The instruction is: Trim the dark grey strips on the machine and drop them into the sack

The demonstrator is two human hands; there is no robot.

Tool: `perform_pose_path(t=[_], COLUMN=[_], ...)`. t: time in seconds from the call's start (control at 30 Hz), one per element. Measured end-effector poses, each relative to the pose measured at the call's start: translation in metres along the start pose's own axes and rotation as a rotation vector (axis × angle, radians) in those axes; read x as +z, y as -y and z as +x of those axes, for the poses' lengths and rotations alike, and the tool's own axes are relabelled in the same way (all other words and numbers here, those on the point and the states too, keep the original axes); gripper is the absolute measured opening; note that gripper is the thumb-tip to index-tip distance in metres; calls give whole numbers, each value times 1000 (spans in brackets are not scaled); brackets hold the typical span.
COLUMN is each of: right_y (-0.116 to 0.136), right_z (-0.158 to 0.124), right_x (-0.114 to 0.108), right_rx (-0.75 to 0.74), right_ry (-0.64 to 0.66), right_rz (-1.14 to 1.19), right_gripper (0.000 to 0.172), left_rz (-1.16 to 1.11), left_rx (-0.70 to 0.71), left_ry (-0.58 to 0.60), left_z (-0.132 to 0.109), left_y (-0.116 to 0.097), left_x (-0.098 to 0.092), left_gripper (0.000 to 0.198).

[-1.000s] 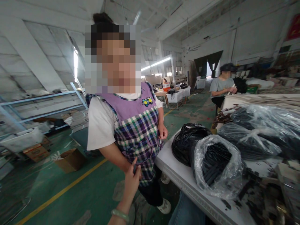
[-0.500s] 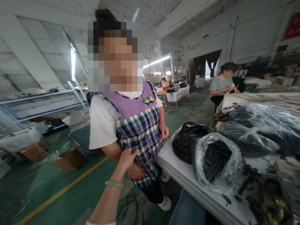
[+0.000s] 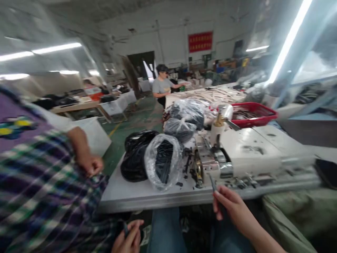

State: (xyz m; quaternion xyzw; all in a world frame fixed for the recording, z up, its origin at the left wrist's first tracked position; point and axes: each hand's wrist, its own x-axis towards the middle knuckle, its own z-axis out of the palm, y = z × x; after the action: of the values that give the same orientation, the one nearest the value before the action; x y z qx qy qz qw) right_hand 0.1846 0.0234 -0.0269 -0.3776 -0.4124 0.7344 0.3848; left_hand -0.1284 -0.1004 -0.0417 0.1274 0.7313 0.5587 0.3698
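My right hand (image 3: 233, 207) is low at the front edge of the view, its fingers pinched around a slim metal tool (image 3: 212, 182) whose narrow tip points up toward the worktop. My left hand (image 3: 127, 237) is at the bottom of the view, fingers curled around a small dark object (image 3: 125, 229), too blurred and too hidden to identify. It is just in front of the plaid apron (image 3: 39, 189) of a person standing at my left, whose own hand (image 3: 89, 165) hangs loosely closed beside the apron.

Straight ahead, beyond my jeans (image 3: 165, 232), is a long white worktop (image 3: 131, 202). A white industrial sewing machine (image 3: 250, 151) sits on it just past my right hand, with black scraps (image 3: 186, 165) scattered beside it. To the machine's left are a black plastic bag (image 3: 137, 156) and a transparent bag of black strips (image 3: 163, 161), side by side and touching, with more stuffed bags (image 3: 186, 112) behind them. A red basket (image 3: 252, 112) stands behind the machine. Farther back, a person in a grey T-shirt (image 3: 163, 82) is at the far end of the worktop, under a red banner (image 3: 200, 41) on the distant wall.
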Motion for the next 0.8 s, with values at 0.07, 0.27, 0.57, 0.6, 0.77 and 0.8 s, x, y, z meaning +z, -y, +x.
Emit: perform_pose_path(t=[0.07, 0.27, 0.57, 0.6, 0.77, 0.8], right_y=[18, 31, 22, 22, 26, 28], right_z=[0, 0, 4, 5, 17, 22], right_x=[5, 27, 23, 22, 18, 15], right_rx=[39, 39, 33, 25, -90, -134], right_ry=[20, 22, -93, -94, -189, -239], right_rz=[129, 438, 509, 488, 271, 210], right_gripper=[34, 23, 24, 25, 34, 34], left_rz=[0, 40, 174, 170, 193, 204], left_rx=[-72, -38, 37, 38, 49, 60], left_ry=[313, 820, 978, 960, 953, 957], left_z=[-12, -43, -56, -57, -53, -51], left_y=[5, -28, -24, -22, -17, -15], left_x=[44, 139, 169, 168, 163, 161], left_gripper=[41, 39, 30, 31, 33, 33])
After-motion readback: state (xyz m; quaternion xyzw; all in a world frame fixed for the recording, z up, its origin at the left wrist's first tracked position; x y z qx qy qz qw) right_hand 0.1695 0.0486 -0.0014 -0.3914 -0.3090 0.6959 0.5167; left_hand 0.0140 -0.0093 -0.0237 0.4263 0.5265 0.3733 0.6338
